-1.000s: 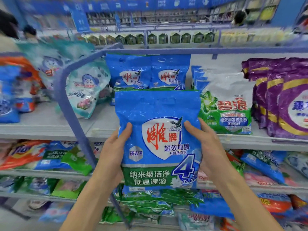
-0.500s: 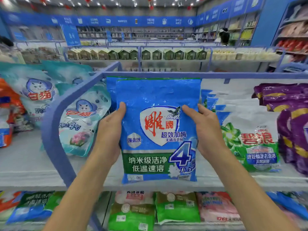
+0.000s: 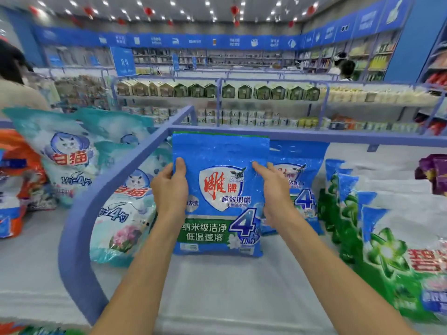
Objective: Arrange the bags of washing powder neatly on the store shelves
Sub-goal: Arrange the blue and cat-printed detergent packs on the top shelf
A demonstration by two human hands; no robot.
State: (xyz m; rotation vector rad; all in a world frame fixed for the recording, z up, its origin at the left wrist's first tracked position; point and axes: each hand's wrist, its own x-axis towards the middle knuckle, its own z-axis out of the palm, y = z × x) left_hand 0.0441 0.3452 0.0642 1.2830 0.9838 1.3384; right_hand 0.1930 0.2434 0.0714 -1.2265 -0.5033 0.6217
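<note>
A blue washing powder bag (image 3: pixel 219 189) with a red-lettered white shield and a green band stands upright on the top shelf (image 3: pixel 217 286). My left hand (image 3: pixel 170 189) grips its left edge, thumb across the front. My right hand (image 3: pixel 273 192) holds its right edge with fingers reaching up along the side. Just behind to the right stands a second matching blue bag (image 3: pixel 302 184), partly hidden by my right hand.
Teal cat-logo bags (image 3: pixel 121 213) lean beyond the blue curved divider rail (image 3: pixel 96 206) on the left. Green-and-white bags (image 3: pixel 399 250) line the right, purple bags (image 3: pixel 433 172) beyond. A blue back rail (image 3: pixel 314 137) bounds the shelf. People stand far left and far right.
Both hands lifted the blue bag from in front of the lower shelves up onto the top shelf and pushed it back, to the left of the matching bag.
</note>
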